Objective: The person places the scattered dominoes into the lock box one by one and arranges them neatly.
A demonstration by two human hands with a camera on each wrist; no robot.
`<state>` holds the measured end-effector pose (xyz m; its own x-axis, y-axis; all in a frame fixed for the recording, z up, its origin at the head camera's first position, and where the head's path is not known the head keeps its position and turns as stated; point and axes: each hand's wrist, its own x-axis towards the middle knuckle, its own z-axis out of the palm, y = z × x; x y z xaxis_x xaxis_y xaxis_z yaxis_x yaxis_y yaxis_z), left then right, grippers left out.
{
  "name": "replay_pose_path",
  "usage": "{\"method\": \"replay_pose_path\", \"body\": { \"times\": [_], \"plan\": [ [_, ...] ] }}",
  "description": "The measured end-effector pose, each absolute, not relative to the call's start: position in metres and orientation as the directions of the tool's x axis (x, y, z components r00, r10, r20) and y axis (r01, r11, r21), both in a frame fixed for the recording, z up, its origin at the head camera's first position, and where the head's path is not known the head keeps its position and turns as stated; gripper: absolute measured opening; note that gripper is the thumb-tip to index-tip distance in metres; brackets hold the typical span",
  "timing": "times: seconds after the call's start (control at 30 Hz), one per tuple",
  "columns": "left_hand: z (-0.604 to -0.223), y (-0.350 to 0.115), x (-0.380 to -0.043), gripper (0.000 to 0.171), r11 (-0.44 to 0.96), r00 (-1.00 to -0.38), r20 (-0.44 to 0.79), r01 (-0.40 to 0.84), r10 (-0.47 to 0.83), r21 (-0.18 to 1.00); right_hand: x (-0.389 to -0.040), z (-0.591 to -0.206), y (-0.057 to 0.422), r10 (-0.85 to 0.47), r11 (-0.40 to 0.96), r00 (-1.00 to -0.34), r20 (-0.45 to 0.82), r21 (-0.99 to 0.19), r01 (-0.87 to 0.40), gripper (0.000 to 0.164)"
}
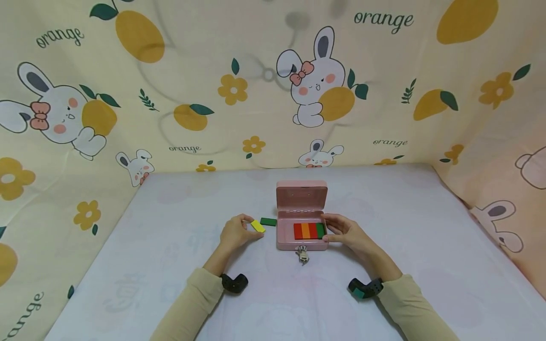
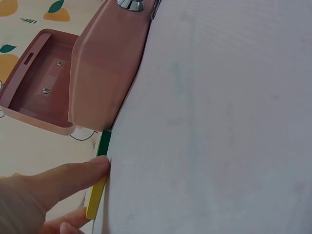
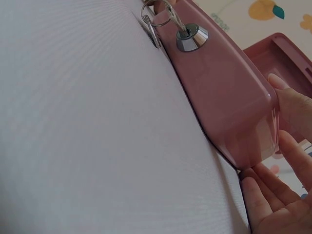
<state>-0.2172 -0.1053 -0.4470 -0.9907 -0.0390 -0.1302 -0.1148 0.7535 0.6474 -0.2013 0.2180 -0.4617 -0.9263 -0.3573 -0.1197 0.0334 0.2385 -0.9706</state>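
Observation:
My left hand (image 1: 235,233) pinches a yellow block (image 1: 258,226) between thumb and fingers, left of the box. Between that block and the box lies a green block (image 1: 268,221), its end close to the box's left wall in the left wrist view. The pink metal cash box (image 1: 286,244) stands with its lid (image 1: 301,195) raised at the back. Inside, a row of red, orange and green blocks (image 1: 304,231) lies toward the right wall. My right hand (image 1: 349,233) grips that right side, thumb (image 3: 292,105) at the rim and fingers low along the outer wall.
Keys (image 1: 302,255) on a ring hang from the lock (image 3: 192,38) at the box's front. White cloth (image 1: 170,246) covers the table. A printed curtain (image 1: 256,128) rises behind it and along both sides. Dark wrist devices sit on both forearms.

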Motion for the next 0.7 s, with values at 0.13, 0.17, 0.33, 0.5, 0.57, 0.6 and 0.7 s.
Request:
{"method": "replay_pose_path", "body": {
  "times": [0.13,0.17,0.33,0.5,0.57,0.6,0.7],
  "plan": [
    [-0.447,-0.1056,-0.2166,0.051,0.751,-0.991,-0.127,-0.112,-0.037,0.651,-0.2018,-0.4619,0.218,-0.36,0.236,-0.925,-0.118,-0.971,0.032,0.069],
    [-0.447,-0.1056,-0.2164,0.051,0.75,-0.992,-0.125,-0.109,-0.036,0.653,-0.2019,-0.4621,0.2181,-0.361,0.236,-0.925,-0.119,-0.971,0.033,0.068],
    [-0.4454,-0.1052,-0.2157,0.05,0.74,-0.992,-0.118,-0.105,-0.035,0.664,-0.2018,-0.4626,0.2187,-0.36,0.234,-0.925,-0.125,-0.971,0.04,0.069],
    [-0.4435,-0.1057,-0.2155,0.049,0.738,-0.992,-0.118,-0.106,-0.035,0.666,-0.2022,-0.463,0.219,-0.363,0.233,-0.924,-0.122,-0.972,0.036,0.069],
    [-0.4426,-0.1063,-0.2159,0.049,0.734,-0.993,-0.111,-0.097,-0.029,0.672,-0.2025,-0.4634,0.2191,-0.365,0.228,-0.923,-0.12,-0.973,0.036,0.07],
    [-0.442,-0.1066,-0.216,0.049,0.732,-0.994,-0.109,-0.094,-0.027,0.675,-0.2027,-0.4636,0.2191,-0.367,0.225,-0.922,-0.119,-0.974,0.037,0.07],
    [-0.4401,-0.1078,-0.2166,0.049,0.73,-0.995,-0.094,-0.076,-0.016,0.679,-0.203,-0.4643,0.2192,-0.369,0.216,-0.922,-0.117,-0.976,0.037,0.072]
  ]
}}
